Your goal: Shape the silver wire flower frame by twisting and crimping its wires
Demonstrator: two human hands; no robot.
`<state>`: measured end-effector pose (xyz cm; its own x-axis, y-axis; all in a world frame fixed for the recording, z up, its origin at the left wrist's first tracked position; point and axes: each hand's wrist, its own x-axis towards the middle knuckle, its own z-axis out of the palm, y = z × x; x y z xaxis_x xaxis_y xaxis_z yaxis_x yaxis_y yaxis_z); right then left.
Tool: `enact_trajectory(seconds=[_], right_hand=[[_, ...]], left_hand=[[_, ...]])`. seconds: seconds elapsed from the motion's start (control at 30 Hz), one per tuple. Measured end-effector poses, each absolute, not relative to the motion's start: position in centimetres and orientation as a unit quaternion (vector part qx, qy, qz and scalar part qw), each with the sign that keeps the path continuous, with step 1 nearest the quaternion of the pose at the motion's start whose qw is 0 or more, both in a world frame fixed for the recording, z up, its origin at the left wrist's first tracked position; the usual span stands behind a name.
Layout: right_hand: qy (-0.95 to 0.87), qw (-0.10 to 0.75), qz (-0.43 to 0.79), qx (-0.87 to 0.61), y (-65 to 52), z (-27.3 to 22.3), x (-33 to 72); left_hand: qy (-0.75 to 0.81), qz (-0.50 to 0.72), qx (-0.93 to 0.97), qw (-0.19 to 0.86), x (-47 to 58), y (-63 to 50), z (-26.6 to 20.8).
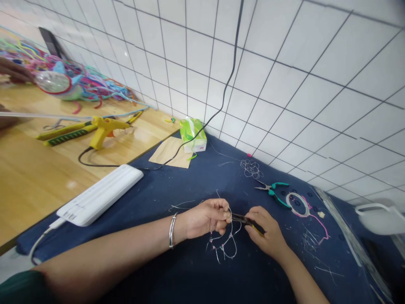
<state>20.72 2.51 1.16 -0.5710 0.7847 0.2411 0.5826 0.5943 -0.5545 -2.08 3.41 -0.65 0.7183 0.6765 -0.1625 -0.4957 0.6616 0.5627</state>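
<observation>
My left hand pinches a piece of looped silvery wire that carries small pink beads or knots. The loops hang below my fingers over the dark blue cloth. My right hand is wrapped around a pair of pliers with dark jaws and a bit of yellow on the handle. The jaws point left and meet the wire beside my left fingertips; whether they are closed on it I cannot tell. Teal-handled pliers lie just beyond my right hand.
On the blue cloth lie a wire coil, a clear ring with pink thread and wire scraps. A white power bank, tissue pack and yellow glue gun are left, near another person's hand. A tiled wall rises behind.
</observation>
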Motion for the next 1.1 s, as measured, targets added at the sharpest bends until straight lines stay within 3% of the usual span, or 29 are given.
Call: enact_trajectory(seconds=[0.8,1.1], right_hand=[[-0.892,0.181,0.159,-0.383,2.6,0.2,20.6],[-0.889,0.198,0.127,-0.393,2.2,-0.8,20.5]], left_hand=[[0.226,0.285,0.272,0.891,-2.4,3.9,-1.9],[0.245,0.353,0.274,0.86,-2.1,3.7,-1.4]])
